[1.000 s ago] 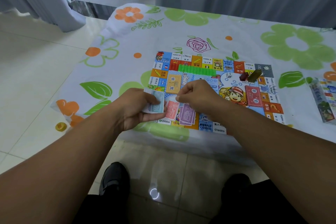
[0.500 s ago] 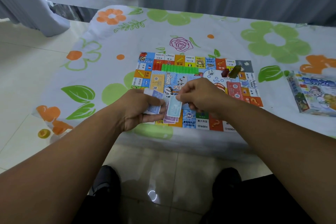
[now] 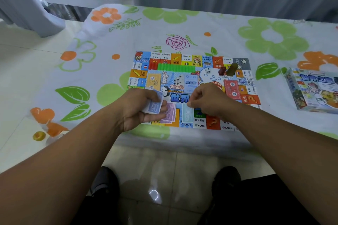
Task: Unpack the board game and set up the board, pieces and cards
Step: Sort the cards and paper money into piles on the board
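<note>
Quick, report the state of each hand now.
Left hand: holds a stack of blue notes.
Right hand: pinches a pale blue note.

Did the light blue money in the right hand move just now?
Yes. The light blue money slid right along the board, off the purple money.

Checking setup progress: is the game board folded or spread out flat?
Spread flat: the game board lies open on the tablecloth, printed face up.

Left forearm (image 3: pixel 73 151) and right forearm (image 3: pixel 274 133) were both bare right up to the frame edges, and at the bottom the person wore black trousers (image 3: pixel 265 204) plus slightly shiny black shoes (image 3: pixel 226 177).
</note>
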The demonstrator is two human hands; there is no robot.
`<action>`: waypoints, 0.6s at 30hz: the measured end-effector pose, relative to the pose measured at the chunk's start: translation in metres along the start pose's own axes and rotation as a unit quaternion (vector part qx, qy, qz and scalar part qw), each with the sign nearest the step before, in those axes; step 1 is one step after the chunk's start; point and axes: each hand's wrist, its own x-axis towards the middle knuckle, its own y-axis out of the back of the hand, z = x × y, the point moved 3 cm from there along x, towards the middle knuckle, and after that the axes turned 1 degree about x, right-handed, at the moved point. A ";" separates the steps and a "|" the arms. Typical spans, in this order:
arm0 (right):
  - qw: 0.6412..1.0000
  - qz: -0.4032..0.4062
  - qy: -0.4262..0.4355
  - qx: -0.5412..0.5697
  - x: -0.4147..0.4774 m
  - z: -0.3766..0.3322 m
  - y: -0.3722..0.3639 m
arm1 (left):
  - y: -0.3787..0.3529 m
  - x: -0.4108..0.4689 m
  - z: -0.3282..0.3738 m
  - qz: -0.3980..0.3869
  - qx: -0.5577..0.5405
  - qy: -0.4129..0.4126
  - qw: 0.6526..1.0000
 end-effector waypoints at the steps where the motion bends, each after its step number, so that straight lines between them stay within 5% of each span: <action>1: 1.000 0.004 0.004 -0.006 0.000 0.000 0.000 | 0.000 0.000 0.000 -0.002 -0.002 0.001 1.000; 9: 0.998 0.042 0.032 -0.039 0.005 -0.007 -0.003 | 0.000 -0.004 0.001 -0.020 -0.018 0.004 1.000; 14: 0.992 -0.020 0.073 0.105 -0.009 -0.039 -0.014 | -0.001 -0.006 0.001 -0.033 0.006 -0.026 0.999; 18: 0.989 -0.021 0.090 0.117 -0.014 -0.047 -0.018 | -0.006 -0.005 0.000 -0.044 0.032 -0.025 0.998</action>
